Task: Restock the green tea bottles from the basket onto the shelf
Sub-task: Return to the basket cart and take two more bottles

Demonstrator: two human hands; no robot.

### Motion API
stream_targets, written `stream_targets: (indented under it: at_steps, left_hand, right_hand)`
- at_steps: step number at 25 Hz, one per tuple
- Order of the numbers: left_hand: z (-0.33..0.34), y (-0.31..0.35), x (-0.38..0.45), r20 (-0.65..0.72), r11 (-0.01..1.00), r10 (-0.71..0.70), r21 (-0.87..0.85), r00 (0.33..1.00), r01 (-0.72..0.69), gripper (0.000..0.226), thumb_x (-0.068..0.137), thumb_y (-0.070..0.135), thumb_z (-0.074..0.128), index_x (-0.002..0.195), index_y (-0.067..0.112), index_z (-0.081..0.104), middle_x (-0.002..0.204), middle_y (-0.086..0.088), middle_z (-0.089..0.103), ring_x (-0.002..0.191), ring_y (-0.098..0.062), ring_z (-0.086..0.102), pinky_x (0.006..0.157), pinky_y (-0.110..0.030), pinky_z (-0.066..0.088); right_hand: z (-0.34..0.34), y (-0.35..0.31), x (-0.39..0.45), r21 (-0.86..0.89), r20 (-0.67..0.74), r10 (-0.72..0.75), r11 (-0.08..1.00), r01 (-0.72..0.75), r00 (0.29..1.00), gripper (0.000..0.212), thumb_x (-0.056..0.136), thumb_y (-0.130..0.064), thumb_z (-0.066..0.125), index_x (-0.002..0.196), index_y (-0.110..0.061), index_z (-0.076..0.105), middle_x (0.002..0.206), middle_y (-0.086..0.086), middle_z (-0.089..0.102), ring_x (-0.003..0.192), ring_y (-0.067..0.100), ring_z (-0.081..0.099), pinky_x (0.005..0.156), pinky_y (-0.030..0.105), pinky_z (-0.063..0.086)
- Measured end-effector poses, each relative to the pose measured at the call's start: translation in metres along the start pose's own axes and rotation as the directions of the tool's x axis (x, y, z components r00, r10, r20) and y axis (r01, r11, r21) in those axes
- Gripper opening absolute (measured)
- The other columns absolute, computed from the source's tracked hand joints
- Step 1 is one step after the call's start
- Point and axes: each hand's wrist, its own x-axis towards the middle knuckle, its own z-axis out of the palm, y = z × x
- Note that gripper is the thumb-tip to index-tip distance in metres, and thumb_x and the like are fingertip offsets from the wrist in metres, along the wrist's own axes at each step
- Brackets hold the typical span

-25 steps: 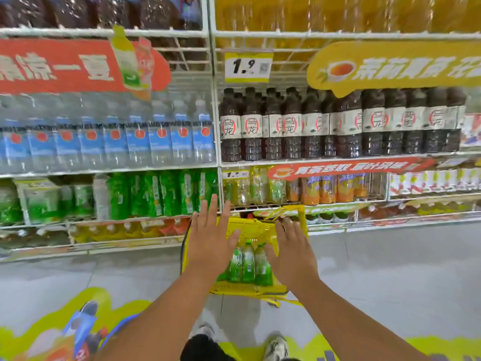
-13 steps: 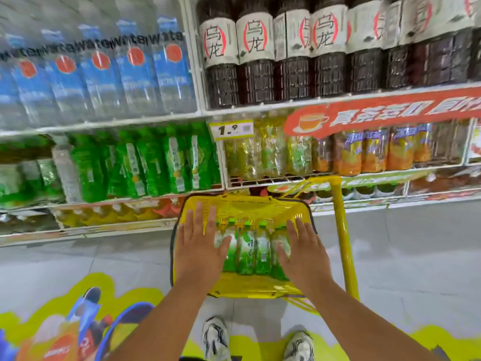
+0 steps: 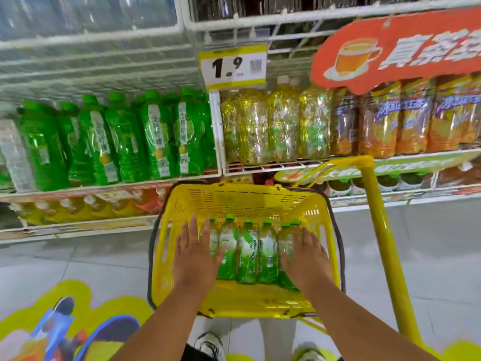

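A yellow plastic basket (image 3: 242, 201) stands on the floor in front of the shelves. Several green tea bottles (image 3: 247, 254) with green caps lie side by side in it. My left hand (image 3: 195, 256) lies flat, fingers spread, over the leftmost bottles. Over the rightmost bottles rests my right hand (image 3: 305, 259), also flat with fingers apart. Neither hand has closed around a bottle. On the wire shelf (image 3: 286, 165) just above the basket stand pale yellow-green bottles (image 3: 276, 126) under a 1.9 price tag (image 3: 233, 66).
The basket's yellow pull handle (image 3: 377, 217) rises on the right. Bright green bottles (image 3: 125, 139) fill the shelf section to the left, orange tea bottles (image 3: 411, 121) the section to the right. A lower shelf (image 3: 78, 225) sits near the floor. My shoes (image 3: 210, 345) are behind the basket.
The view has moved closer and lower toward the basket. Both hands have come down from above the basket onto the bottles inside it.
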Motion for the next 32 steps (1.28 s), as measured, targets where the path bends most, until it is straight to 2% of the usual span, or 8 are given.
stream_targets:
  at_steps: [5,8,12,15,23,26,29,32]
  left_hand:
    - [0.036,-0.020,0.025,0.111,0.998,-0.061,0.016,0.992,0.060,0.083,0.101,0.063,0.035,0.161,0.026,-0.010,0.168,-0.010,-0.018,0.156,-0.031,-0.012,0.126,-0.043,0.001]
    - [0.056,-0.024,0.040,0.262,0.982,-0.118,-0.114,0.958,0.152,0.093,0.099,0.048,0.056,0.162,0.020,-0.006,0.170,-0.013,-0.005,0.155,-0.036,0.005,0.124,-0.044,0.021]
    - [0.078,-0.022,0.059,0.316,0.882,-0.306,-0.261,0.898,0.392,0.077,0.090,0.030,0.073,0.149,0.001,0.033,0.147,-0.021,0.045,0.130,-0.037,0.052,0.092,-0.039,0.051]
    - [0.090,-0.024,0.067,0.337,0.818,-0.378,-0.314,0.862,0.481,0.050,0.084,0.027,0.079,0.118,0.001,0.055,0.119,-0.018,0.066,0.105,-0.034,0.066,0.067,-0.030,0.043]
    - [0.099,-0.036,0.066,0.411,0.827,-0.416,-0.200,0.811,0.526,0.043,0.085,0.026,0.078,0.117,0.007,0.057,0.123,-0.013,0.067,0.108,-0.031,0.067,0.075,-0.031,0.054]
    - [0.080,-0.035,0.053,0.418,0.746,-0.426,-0.339,0.802,0.573,0.076,0.079,0.026,0.085,0.138,0.001,0.044,0.132,-0.019,0.061,0.109,-0.034,0.065,0.079,-0.036,0.055]
    - [0.043,-0.028,0.040,0.361,0.728,-0.361,-0.468,0.860,0.501,0.086,0.080,0.030,0.085,0.145,0.001,0.037,0.131,-0.020,0.061,0.087,-0.029,0.066,0.069,-0.036,0.056]
    - [-0.012,-0.013,0.023,0.332,0.750,-0.277,-0.511,0.902,0.419,0.095,0.080,0.035,0.085,0.154,0.008,0.033,0.148,-0.015,0.051,0.122,-0.035,0.059,0.090,-0.041,0.055]
  right_hand:
    - [0.023,-0.009,0.025,0.104,0.048,0.118,0.987,-0.122,0.992,0.086,0.099,-0.051,0.050,0.162,-0.013,0.005,0.164,0.015,0.019,0.148,0.034,0.029,0.115,0.043,0.037]
    - [0.031,-0.015,0.039,0.184,0.092,0.229,0.953,-0.242,0.969,0.097,0.096,-0.043,0.062,0.161,-0.008,-0.001,0.156,0.021,0.024,0.140,0.038,0.036,0.107,0.042,0.044]
    - [0.035,-0.024,0.057,0.135,0.129,0.316,0.934,-0.332,0.940,0.093,0.095,-0.023,0.066,0.160,-0.003,0.001,0.153,0.027,0.025,0.136,0.038,0.041,0.096,0.036,0.051]
    - [0.040,-0.026,0.068,0.153,0.200,0.401,0.888,-0.433,0.894,0.096,0.096,-0.020,0.063,0.159,-0.004,-0.007,0.152,0.034,0.024,0.128,0.035,0.053,0.076,0.032,0.049]
    - [0.062,-0.015,0.066,0.334,0.158,0.370,0.852,-0.403,0.915,0.093,0.090,-0.002,0.061,0.160,-0.018,0.002,0.151,0.019,0.032,0.112,0.034,0.063,0.060,0.031,0.047]
    - [0.049,-0.008,0.057,0.519,0.145,0.265,0.800,-0.302,0.953,0.092,0.082,0.003,0.067,0.155,-0.022,0.018,0.131,0.018,0.047,0.096,0.033,0.065,0.053,0.031,0.047]
    - [0.018,-0.013,0.038,0.607,0.142,0.243,0.744,-0.278,0.960,0.081,0.077,-0.010,0.080,0.144,-0.009,0.034,0.119,0.014,0.054,0.097,0.030,0.063,0.062,0.030,0.052]
    - [-0.020,-0.016,0.012,0.636,0.144,0.241,0.721,-0.276,0.960,0.073,0.075,-0.026,0.085,0.134,-0.006,0.046,0.095,-0.001,0.057,0.072,0.011,0.057,0.047,0.023,0.044]
